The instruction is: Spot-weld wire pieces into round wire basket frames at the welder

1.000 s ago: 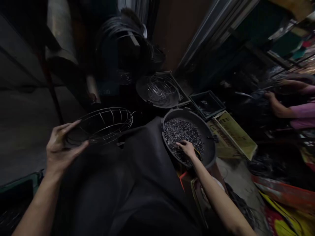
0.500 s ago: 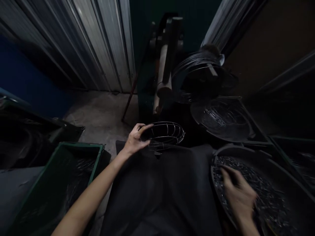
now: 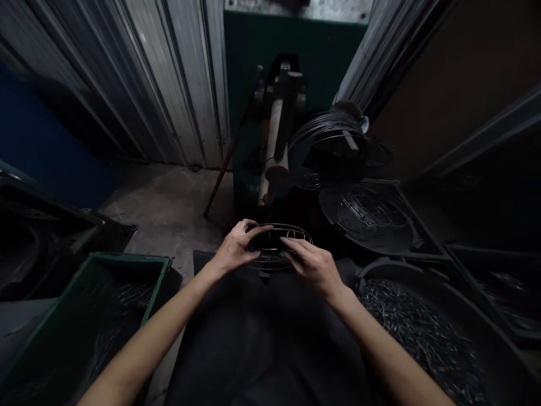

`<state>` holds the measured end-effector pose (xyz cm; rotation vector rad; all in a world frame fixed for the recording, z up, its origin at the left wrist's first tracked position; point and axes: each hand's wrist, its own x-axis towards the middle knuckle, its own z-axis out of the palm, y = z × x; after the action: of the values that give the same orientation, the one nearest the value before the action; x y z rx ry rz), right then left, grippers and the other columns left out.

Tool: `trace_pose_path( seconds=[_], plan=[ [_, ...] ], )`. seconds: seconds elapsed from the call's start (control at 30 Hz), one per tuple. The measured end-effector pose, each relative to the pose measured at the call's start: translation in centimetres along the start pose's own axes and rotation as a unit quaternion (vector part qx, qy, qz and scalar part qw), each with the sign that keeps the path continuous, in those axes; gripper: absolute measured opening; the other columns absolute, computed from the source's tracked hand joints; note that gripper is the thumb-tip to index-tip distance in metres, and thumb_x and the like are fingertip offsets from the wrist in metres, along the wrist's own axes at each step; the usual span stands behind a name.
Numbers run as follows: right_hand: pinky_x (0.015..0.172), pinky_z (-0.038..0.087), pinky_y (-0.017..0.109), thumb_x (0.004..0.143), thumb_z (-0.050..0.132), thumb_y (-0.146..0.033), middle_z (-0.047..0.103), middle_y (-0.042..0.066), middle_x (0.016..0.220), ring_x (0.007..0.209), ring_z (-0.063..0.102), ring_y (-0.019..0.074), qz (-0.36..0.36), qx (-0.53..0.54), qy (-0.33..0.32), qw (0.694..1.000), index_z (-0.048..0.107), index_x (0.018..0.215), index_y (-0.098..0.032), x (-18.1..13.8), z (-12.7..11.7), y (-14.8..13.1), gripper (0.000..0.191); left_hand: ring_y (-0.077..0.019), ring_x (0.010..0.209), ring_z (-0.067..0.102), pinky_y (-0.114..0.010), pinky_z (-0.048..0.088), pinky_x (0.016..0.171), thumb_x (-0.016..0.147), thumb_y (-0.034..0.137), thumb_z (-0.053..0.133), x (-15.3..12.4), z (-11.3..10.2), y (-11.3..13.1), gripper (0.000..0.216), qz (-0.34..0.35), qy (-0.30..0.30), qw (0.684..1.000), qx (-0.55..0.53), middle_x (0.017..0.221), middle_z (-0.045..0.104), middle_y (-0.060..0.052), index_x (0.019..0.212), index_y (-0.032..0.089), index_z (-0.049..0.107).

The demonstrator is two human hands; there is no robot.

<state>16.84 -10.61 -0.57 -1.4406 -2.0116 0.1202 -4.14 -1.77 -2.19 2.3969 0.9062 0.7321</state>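
Note:
A round wire cage [image 3: 274,243], shaped like a fan guard, rests at the far edge of a dark cloth [image 3: 262,338] over my lap. My left hand [image 3: 235,248] grips its left rim, thumb on top. My right hand [image 3: 313,266] lies on its right side with fingers curled over the wires; whether something small sits between those fingers is not visible. Both hands meet over the cage in the middle of the head view.
A dark pan [image 3: 477,316] full of small metal pieces sits at my right. A green crate [image 3: 127,265] stands at my left. Ahead are a green machine [image 3: 279,135], a wire coil [image 3: 333,135] and a tray of wire rings [image 3: 367,217]. Corrugated metal sheets line the back.
My right hand left the pan of metal pieces and came over onto the right side of the wire cage. The left hand kept its hold on the cage.

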Motion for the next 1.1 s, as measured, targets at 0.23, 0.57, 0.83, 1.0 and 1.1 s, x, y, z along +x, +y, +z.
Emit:
trace_pose_path(
  seconds=[0.23, 0.57, 0.83, 1.0, 1.1],
  plan=[
    [0.057, 0.041, 0.024, 0.087, 0.053, -0.01, 0.071, 0.001, 0.108, 0.059, 0.062, 0.0068, -0.235, -0.255, 0.022, 0.938, 0.066, 0.111, -0.02, 1.6, 1.3, 1.3, 0.03, -0.0206, 0.105, 0.054, -0.035, 0.052, 0.089, 0.069, 0.011, 0.066, -0.5, -0.6, -0.4, 0.065, -0.017, 0.018, 0.999, -0.043, 0.112, 0.047, -0.004, 0.128, 0.031, 0.051],
    [0.056, 0.037, 0.025, 0.083, 0.055, -0.003, 0.067, 0.005, 0.116, 0.057, 0.055, 0.0057, -0.295, -0.281, 0.061, 0.911, 0.064, 0.116, -0.016, 3.6, 1.0, 1.4, 0.036, -0.0203, 0.109, 0.052, -0.035, 0.05, 0.093, 0.07, 0.012, 0.066, 0.3, -0.6, -2.1, 0.064, 0.002, 0.065, 0.996, -0.059, 0.114, 0.047, -0.004, 0.129, 0.031, 0.05],
    [0.056, 0.037, 0.025, 0.088, 0.049, -0.007, 0.066, 0.004, 0.115, 0.058, 0.058, 0.0066, -0.28, -0.289, 0.052, 0.914, 0.064, 0.117, -0.021, 4.5, 1.6, 2.0, 0.035, -0.0197, 0.109, 0.052, -0.034, 0.05, 0.093, 0.07, 0.011, 0.067, 1.0, -0.3, -3.2, 0.066, 0.003, 0.08, 0.995, -0.052, 0.115, 0.046, -0.004, 0.13, 0.032, 0.049],
    [0.057, 0.041, 0.027, 0.09, 0.044, -0.009, 0.064, 0.001, 0.12, 0.06, 0.059, 0.0087, -0.236, -0.275, -0.004, 0.932, 0.063, 0.12, -0.025, 5.3, 2.0, 3.0, 0.04, -0.0198, 0.107, 0.052, -0.035, 0.049, 0.093, 0.07, 0.012, 0.067, 2.0, -0.3, -4.3, 0.067, 0.016, 0.078, 0.996, -0.036, 0.115, 0.045, -0.004, 0.131, 0.032, 0.048],
    [0.057, 0.042, 0.027, 0.091, 0.041, -0.012, 0.063, 0.002, 0.12, 0.06, 0.059, 0.0092, -0.218, -0.256, -0.013, 0.942, 0.061, 0.123, -0.026, 5.6, 2.4, 3.4, 0.04, -0.0201, 0.107, 0.052, -0.035, 0.049, 0.093, 0.069, 0.011, 0.067, 2.5, -0.4, -4.8, 0.069, 0.02, 0.077, 0.997, -0.024, 0.115, 0.045, -0.004, 0.131, 0.032, 0.048]
  ],
)
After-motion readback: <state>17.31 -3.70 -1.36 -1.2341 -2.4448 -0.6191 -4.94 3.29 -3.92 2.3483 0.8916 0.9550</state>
